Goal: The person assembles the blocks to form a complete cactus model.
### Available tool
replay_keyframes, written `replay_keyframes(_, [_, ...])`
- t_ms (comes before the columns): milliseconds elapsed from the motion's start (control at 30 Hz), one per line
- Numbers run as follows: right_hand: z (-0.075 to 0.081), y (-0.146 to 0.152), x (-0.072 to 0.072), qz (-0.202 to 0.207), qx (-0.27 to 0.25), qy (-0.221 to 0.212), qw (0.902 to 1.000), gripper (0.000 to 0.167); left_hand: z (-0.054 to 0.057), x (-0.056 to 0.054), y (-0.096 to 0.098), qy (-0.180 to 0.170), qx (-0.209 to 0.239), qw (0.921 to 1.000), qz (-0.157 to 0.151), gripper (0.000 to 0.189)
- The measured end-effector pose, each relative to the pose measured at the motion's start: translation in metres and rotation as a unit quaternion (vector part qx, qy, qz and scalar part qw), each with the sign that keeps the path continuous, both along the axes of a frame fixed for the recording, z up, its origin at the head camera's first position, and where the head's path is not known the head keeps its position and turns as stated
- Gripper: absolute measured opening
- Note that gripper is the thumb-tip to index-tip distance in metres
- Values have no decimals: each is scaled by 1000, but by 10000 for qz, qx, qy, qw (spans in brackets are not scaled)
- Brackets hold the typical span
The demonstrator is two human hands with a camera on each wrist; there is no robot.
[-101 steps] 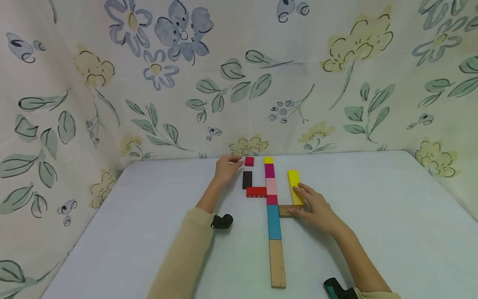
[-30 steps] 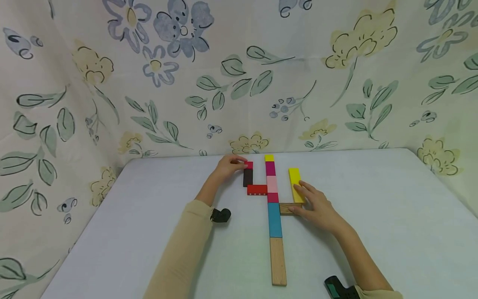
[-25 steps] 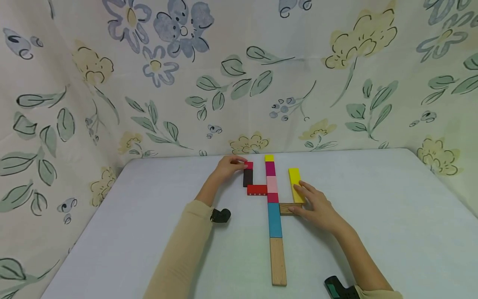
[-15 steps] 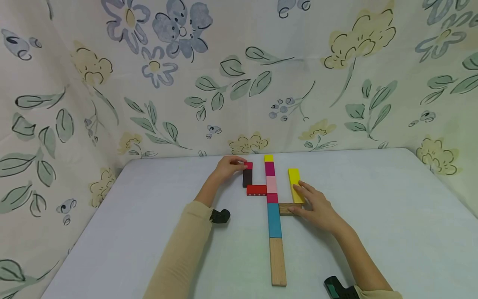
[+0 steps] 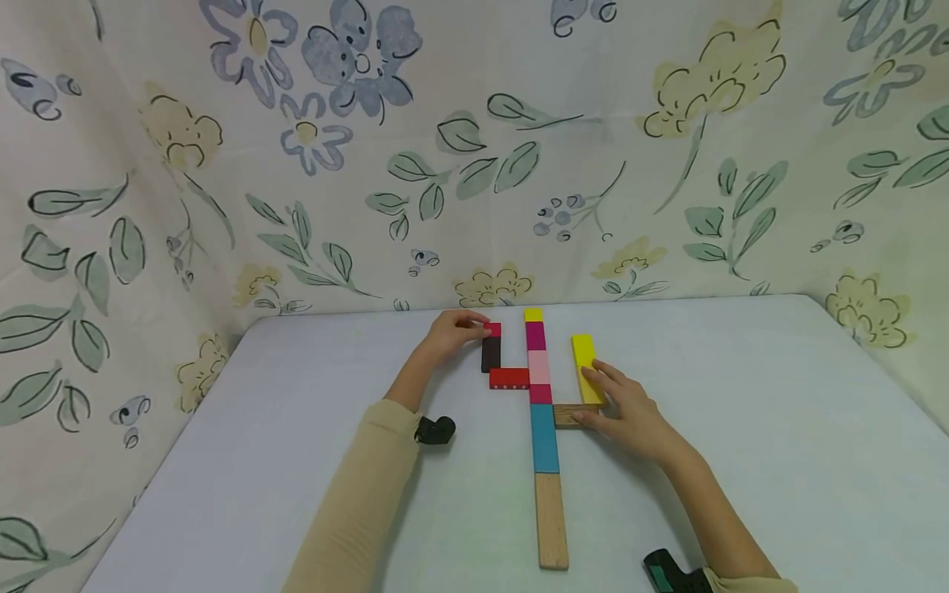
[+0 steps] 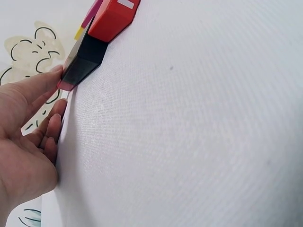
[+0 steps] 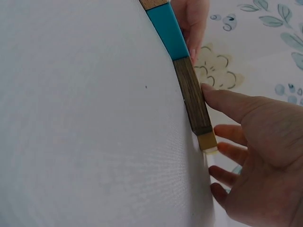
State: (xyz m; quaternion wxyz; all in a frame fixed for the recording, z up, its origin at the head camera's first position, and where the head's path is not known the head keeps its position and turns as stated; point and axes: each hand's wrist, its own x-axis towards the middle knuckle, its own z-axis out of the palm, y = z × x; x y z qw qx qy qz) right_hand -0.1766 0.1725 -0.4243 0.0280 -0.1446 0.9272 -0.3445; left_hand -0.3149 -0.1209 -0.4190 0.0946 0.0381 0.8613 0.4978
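Observation:
In the head view, my left hand (image 5: 449,333) pinches a small red square block (image 5: 493,329) set against the far end of a black block (image 5: 491,356). The left wrist view has the thumb at that block's (image 6: 67,85) edge, fingers beyond it. A longer red block with white dots (image 5: 509,379) links the black one to the central row. My right hand (image 5: 630,412), fingers spread and relaxed, touches a dark brown block (image 5: 567,417) with its thumb (image 7: 220,100). Its fingertips rest by a yellow block (image 5: 582,350), which stands off the brown block's far side.
The central row runs away from me: a light wood block (image 5: 551,523), a blue block (image 5: 544,438), then pink, magenta and yellow blocks (image 5: 533,315) near the far edge. The white table (image 5: 296,453) meets a flowered curtain (image 5: 474,198) behind. Both wrists wear small black devices.
Since the earliest frame, my left hand has brought the small red block towards me, closing the gap to the black block. Over the last second nothing has shifted noticeably. My right hand stays in place.

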Motion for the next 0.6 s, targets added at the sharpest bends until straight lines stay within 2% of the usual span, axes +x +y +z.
replay_keyframes(400, [6, -1, 1, -42, 148, -113, 9998, 74, 2, 4, -13, 276, -71, 9996, -16, 35])
replay_keyframes(600, [11, 2, 1, -38, 214, -169, 9996, 73, 8, 16, -29, 491, -424, 9979, -21, 35])
